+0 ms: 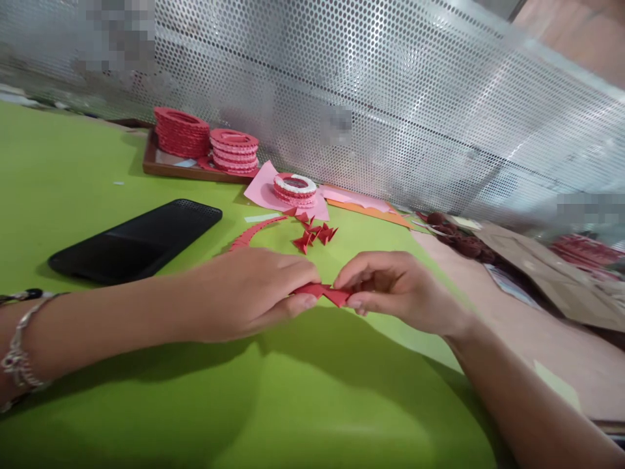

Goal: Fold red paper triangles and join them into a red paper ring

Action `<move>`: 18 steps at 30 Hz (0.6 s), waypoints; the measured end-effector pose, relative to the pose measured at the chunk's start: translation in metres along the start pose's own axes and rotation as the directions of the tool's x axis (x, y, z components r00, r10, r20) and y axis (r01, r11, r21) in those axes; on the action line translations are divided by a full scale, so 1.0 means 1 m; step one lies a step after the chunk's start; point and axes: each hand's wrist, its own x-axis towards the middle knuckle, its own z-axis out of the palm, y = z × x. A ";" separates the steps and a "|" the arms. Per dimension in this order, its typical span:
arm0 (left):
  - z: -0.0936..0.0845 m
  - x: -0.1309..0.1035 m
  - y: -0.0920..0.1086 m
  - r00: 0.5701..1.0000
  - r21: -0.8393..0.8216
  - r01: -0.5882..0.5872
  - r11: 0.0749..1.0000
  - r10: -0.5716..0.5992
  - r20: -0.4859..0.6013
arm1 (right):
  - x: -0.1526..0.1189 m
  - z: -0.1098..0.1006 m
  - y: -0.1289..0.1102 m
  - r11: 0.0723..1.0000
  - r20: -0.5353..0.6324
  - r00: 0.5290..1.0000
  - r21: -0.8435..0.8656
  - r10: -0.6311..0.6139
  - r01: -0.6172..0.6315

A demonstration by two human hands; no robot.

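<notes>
Between my two hands, just above the green table (312, 397), is a folded red paper piece (336, 296). My left hand (254, 293) pinches its left end between thumb and fingers. Its right end is gripped by the thumb and forefinger of my right hand (390, 286). A curved red paper strip (254, 231) runs behind my left hand and is partly hidden by it. Several small folded red pieces (315, 236) lie loose on the table beyond the hands.
A black phone (141, 241) lies at the left. Behind it, a brown tray (195, 172) holds stacks of red and pink rings (234, 151). Another ring stack (295, 189) rests on pink paper (261, 185). A perforated metal panel (303, 78) rises behind. Brown cardboard (547, 277) is at right.
</notes>
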 end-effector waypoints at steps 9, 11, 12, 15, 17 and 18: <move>0.001 0.000 -0.002 0.982 0.160 -0.183 0.970 0.186 -0.005 | 0.003 0.009 0.008 0.942 0.064 0.997 0.330 0.038 -0.057; 0.001 0.001 -0.002 0.984 0.164 -0.179 0.970 0.178 0.020 | 0.004 0.013 0.009 0.922 0.078 0.994 0.375 0.073 -0.097; 0.001 0.001 -0.002 0.985 0.164 -0.175 0.971 0.173 0.030 | 0.004 0.014 0.010 0.911 0.085 0.993 0.396 0.087 -0.114; 0.001 0.001 -0.002 0.987 0.159 -0.158 0.975 0.154 0.039 | 0.005 0.019 0.011 0.887 0.069 0.993 0.447 0.097 -0.117; 0.000 0.001 -0.002 0.988 0.154 -0.153 0.976 0.150 0.026 | 0.005 0.021 0.012 0.885 0.039 0.996 0.457 0.075 -0.084; 0.000 0.000 -0.002 0.989 0.147 -0.148 0.978 0.147 0.020 | 0.005 0.020 0.013 0.891 0.034 0.998 0.449 0.060 -0.069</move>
